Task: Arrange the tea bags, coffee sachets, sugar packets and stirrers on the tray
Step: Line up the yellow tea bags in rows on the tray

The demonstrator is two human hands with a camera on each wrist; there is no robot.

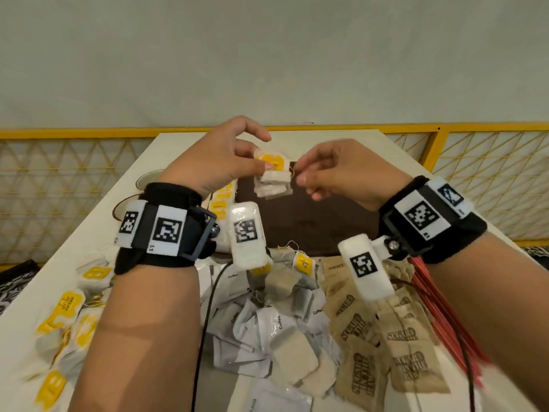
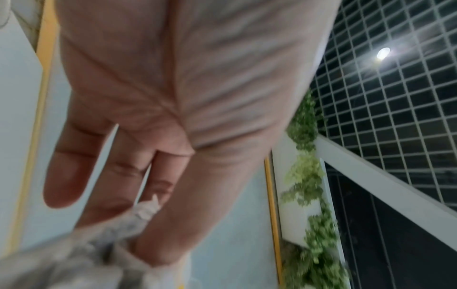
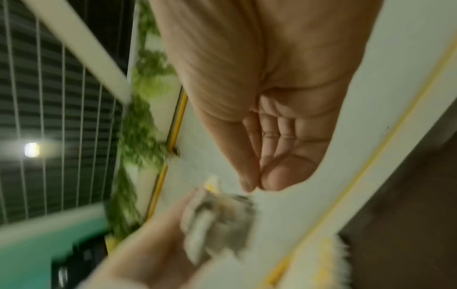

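Yellow-tagged tea bags (image 1: 272, 176), small stack, pinched in left hand (image 1: 221, 157) above brown tray (image 1: 312, 215). Right hand (image 1: 341, 171) thumb and forefinger closed on string. "Coffee" sachets (image 1: 261, 328), "SUGAR" packets (image 1: 383, 346) loose on table (image 1: 98, 233).

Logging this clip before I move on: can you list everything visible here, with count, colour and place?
tea bag bundle: a small stack, white with a yellow tag, held above the tray
tray: one, dark brown, middle of the table
loose tea bags: many, white with yellow tags, near left; a few more lie among the coffee sachets
coffee sachets: a heap, white and grey, near centre
sugar packets: a heap, brown, near right
stirrers: a bunch, red, far right edge
cups: seemingly two, white with brown rims, left of the tray, partly hidden
table: one, cream
left hand: pinches the tea bag bundle
right hand: fingertips pinched together beside the bundle; whether they hold its string is unclear
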